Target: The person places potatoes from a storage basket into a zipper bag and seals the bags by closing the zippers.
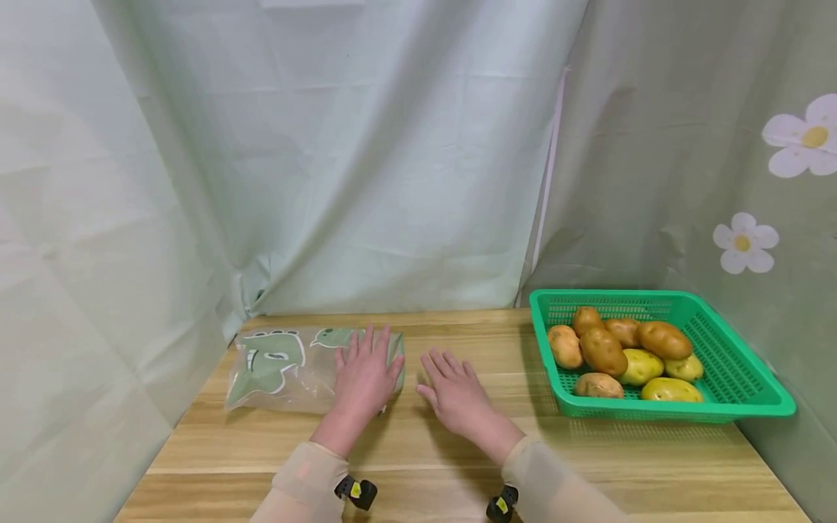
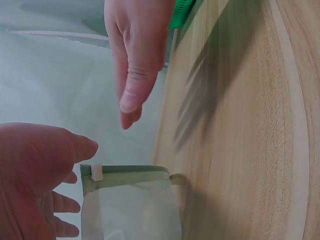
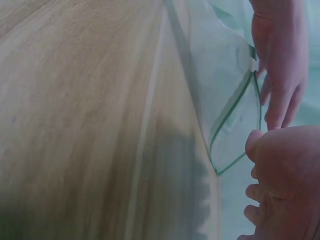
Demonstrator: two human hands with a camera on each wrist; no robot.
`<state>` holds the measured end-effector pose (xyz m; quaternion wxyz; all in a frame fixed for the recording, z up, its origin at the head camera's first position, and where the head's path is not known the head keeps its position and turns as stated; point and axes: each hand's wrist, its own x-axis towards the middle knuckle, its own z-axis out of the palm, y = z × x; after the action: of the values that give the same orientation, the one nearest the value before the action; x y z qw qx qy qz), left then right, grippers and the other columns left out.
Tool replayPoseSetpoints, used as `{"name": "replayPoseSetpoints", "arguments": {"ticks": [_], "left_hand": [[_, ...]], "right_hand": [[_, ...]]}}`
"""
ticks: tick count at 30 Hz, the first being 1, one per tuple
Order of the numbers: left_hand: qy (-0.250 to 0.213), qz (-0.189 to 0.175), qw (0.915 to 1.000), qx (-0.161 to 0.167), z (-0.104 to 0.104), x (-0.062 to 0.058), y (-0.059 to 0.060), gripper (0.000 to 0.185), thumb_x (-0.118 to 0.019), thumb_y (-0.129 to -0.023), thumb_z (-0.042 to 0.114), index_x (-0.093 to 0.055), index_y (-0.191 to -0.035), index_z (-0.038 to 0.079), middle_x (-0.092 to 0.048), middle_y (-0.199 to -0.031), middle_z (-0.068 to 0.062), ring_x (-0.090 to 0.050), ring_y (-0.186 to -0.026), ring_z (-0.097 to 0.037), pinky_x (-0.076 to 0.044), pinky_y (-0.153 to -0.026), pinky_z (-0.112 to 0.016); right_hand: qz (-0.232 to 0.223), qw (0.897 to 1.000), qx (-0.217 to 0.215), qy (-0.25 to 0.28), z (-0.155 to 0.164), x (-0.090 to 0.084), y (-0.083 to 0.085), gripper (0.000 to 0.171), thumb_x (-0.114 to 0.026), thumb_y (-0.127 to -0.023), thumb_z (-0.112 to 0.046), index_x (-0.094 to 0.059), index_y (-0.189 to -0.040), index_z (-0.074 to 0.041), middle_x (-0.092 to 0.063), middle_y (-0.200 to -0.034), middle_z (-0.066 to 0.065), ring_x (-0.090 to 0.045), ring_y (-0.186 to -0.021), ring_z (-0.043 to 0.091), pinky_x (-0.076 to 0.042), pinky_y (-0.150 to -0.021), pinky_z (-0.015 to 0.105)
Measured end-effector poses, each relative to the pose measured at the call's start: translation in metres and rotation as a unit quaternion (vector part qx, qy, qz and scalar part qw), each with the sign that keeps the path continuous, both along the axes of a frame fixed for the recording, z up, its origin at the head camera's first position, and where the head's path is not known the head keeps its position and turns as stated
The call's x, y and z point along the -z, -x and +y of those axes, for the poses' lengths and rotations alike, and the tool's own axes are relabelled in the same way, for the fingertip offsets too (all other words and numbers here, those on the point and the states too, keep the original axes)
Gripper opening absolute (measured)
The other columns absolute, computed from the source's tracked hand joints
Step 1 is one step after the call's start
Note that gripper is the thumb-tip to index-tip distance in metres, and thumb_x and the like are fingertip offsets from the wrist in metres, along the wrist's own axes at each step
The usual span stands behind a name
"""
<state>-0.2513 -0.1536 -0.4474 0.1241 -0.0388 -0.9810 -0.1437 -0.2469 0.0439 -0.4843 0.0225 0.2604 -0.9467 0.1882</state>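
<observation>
Bag (image 1: 288, 367) lies flat at the bench's (image 1: 458, 450) far left, a clear plastic zip pouch printed with a green cartoon figure, its green seal strip and small white slider at the end nearest your hands. Your left hand (image 1: 365, 378) rests palm down on that end, fingers straight and spread, pinning it without gripping. Your right hand (image 1: 458, 392) is just beside it on the bare wood, fingers extended and holding nothing; the two hands sit near each other but apart. By the look of it you are at the start, steadying the bag before opening it. The next move likely calls for pinching the slider or seal edge, since the thin, slippery film will slide otherwise. Well to your right, a green mesh basket (image 1: 739, 396) holds smooth, rounded potatoes (image 1: 604, 351), brown and yellowish, piled together.
</observation>
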Motion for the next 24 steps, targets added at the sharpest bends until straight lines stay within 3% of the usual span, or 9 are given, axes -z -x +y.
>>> {"name": "replayPoseSetpoints", "arguments": {"ticks": [18, 24], "left_hand": [[0.006, -0.017, 0.9997, -0.013, -0.002, 0.009, 0.003, 0.064, -0.068, -0.109, 0.036, -0.052, -0.164, 0.008, -0.040, -0.169, -0.030, -0.031, -0.157, -0.057, -0.020, -0.122, -0.082], [-0.007, -0.016, 0.9997, -0.018, -0.003, 0.010, 0.004, 0.062, -0.068, -0.109, 0.033, -0.053, -0.163, 0.008, -0.044, -0.167, -0.029, -0.036, -0.155, -0.056, -0.026, -0.119, -0.083]], "right_hand": [[-0.014, 0.999, -0.022, -0.022, -0.025, 0.023, 0.005, 0.063, -0.045, -0.118, -0.044, -0.041, -0.171, -0.010, -0.045, -0.171, 0.015, -0.040, -0.158, 0.041, -0.032, -0.126, 0.066], [-0.021, 0.999, -0.021, -0.025, -0.028, 0.034, 0.012, 0.063, -0.046, -0.118, -0.045, -0.043, -0.171, -0.012, -0.045, -0.171, 0.014, -0.039, -0.159, 0.039, -0.032, -0.126, 0.065]]}}
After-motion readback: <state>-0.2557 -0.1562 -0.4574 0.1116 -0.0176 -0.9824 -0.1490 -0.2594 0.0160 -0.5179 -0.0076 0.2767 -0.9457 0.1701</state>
